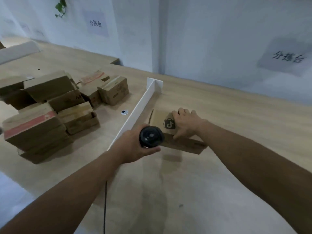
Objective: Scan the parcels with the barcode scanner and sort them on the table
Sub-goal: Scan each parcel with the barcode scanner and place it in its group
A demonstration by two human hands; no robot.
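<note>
Cable (pixel 105 200): a thin dark cord runs from the bottom edge up under the left forearm.
Left hand (pixel 130 146): fingers wrapped round the barcode scanner (pixel 151 136), a black rounded body seen end-on, held just above the bench (pixel 168 191) at the near end of the divider.
Right hand (pixel 186 123): lies on top of a flat cardboard parcel (pixel 162 119), fingers curled over its far right edge and thumb down on its near side (a grip, not a flat press).
Parcel: right of the white divider (pixel 135 114), close beside it, with a dark printed logo on its top face; whether it rests on the bench or is slightly lifted I cannot tell.
Divider: a low white upright strip running away across the wooden bench.
Pile of boxes (pixel 50 107): left of the divider, brown cartons stacked loosely, one with a red band (pixel 28 124) (the picture is blurred here).
Wall signs (pixel 287 56): paper sheets with printed characters on the pale wall behind the bench.
Leaves (pixel 60 7): green sprig at the upper left of the wall.
</note>
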